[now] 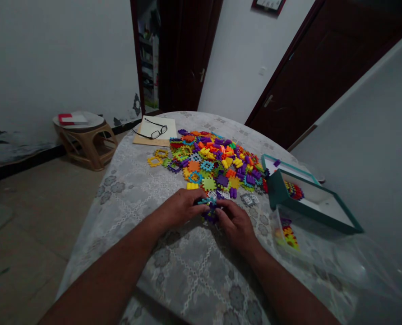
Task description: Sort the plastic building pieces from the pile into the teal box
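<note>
Teal-and-purple pieces pinched by left fingers, right fingers, pile just beyond, bare tablecloth leftward to table edge

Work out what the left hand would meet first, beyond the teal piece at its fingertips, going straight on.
Past the teal piece, the left hand would probably meet the right hand, though depth is unclear.

Left hand, right hand close together, both pinching; forearms converging.
</note>
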A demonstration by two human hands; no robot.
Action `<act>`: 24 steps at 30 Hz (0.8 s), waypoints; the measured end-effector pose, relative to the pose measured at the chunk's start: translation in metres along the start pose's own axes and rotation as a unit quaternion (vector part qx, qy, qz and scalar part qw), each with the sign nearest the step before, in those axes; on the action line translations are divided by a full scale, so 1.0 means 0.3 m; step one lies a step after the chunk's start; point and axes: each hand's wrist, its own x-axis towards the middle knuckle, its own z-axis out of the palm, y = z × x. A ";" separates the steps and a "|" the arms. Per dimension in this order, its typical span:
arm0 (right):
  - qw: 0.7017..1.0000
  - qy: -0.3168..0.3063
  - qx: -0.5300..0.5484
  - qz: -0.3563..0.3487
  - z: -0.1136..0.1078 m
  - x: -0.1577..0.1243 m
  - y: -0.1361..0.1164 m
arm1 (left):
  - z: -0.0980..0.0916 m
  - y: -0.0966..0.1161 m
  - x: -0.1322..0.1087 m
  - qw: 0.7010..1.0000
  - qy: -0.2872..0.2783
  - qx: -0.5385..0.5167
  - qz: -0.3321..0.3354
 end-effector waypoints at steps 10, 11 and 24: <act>0.999 0.002 -0.038 -0.015 0.004 -0.003 0.014 | -0.016 0.031 -0.014 0.996 -0.083 0.034 0.018; 0.997 0.005 -0.056 -0.043 0.001 -0.002 0.005 | -0.015 0.033 -0.017 0.995 -0.082 0.049 0.024; 0.969 -0.011 -0.112 -0.219 -0.029 0.003 -0.014 | 0.015 0.027 -0.037 0.996 -0.063 0.020 0.065</act>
